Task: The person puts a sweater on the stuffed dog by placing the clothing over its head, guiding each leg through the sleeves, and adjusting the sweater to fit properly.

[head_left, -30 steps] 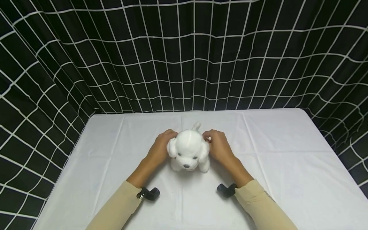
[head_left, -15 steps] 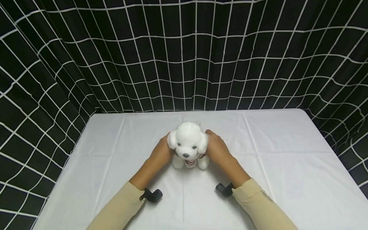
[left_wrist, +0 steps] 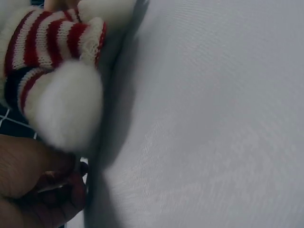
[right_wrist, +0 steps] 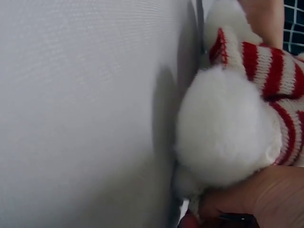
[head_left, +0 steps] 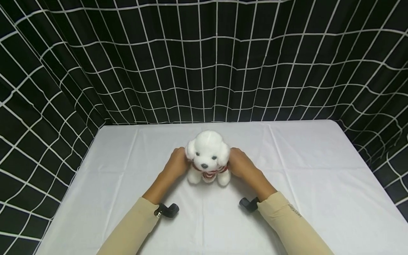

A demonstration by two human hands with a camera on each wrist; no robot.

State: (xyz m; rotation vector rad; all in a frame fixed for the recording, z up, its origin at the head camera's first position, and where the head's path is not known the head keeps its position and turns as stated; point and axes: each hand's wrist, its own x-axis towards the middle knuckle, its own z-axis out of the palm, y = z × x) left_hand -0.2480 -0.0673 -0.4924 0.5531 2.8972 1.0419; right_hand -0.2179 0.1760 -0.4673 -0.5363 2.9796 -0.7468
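A white plush dog faces me at the middle of the table, upright, its head raised. Its red-and-white striped knit sweater shows under the chin and fills much of both wrist views. On one side my left hand holds the dog's flank behind the ear, fingers curled low by a fluffy front paw. Opposite it, my right hand grips the other flank, the thumb lying just below the paw in the right wrist view. The dog's body hides most of the fingertips in the head view.
A white cloth with fold creases covers the table. Behind it and along both sides hangs a black curtain with a white grid. Dark wrist camera mounts stick out from the tan sleeves.
The plush dog's head has tipped up and back, so the striped sweater under its chin now shows and the tail is hidden. Both hands have shifted slightly with it.
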